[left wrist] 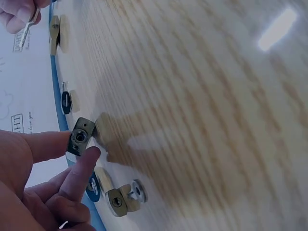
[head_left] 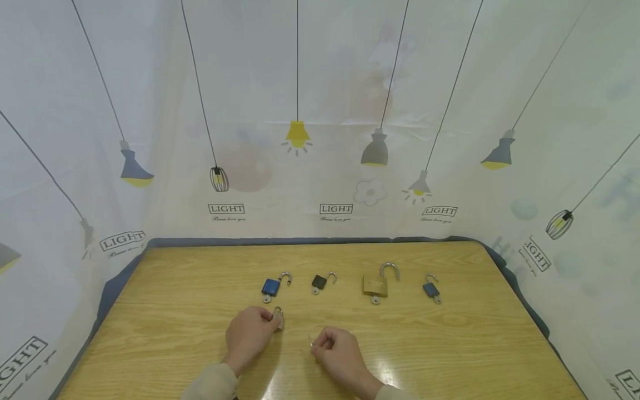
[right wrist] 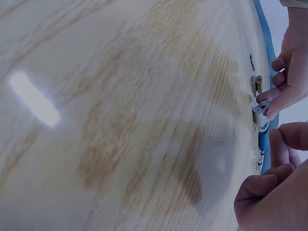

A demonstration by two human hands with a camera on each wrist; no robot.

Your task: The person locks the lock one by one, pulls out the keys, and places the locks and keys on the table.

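My left hand (head_left: 250, 333) pinches a small silver padlock (head_left: 278, 319) between thumb and fingers, over the front middle of the table. Its shackle points to the far side, and its keyhole face turns toward the left wrist camera, where the padlock (left wrist: 81, 136) shows an empty keyway. To the right of it, my right hand (head_left: 340, 355) holds a small key (head_left: 311, 340) by its head, apart from the padlock. The left wrist view shows this key (left wrist: 29, 28) with its blade sticking out from the fingertips. In the right wrist view the curled fingers hide the key.
Beyond the hands stand a blue padlock (head_left: 270, 288), a black padlock (head_left: 319, 283), a large brass padlock (head_left: 375, 286) and a smaller blue padlock (head_left: 431, 290) in a row, shackles open, keys inserted. A printed curtain (head_left: 280, 222) encloses the wooden table (head_left: 200, 266).
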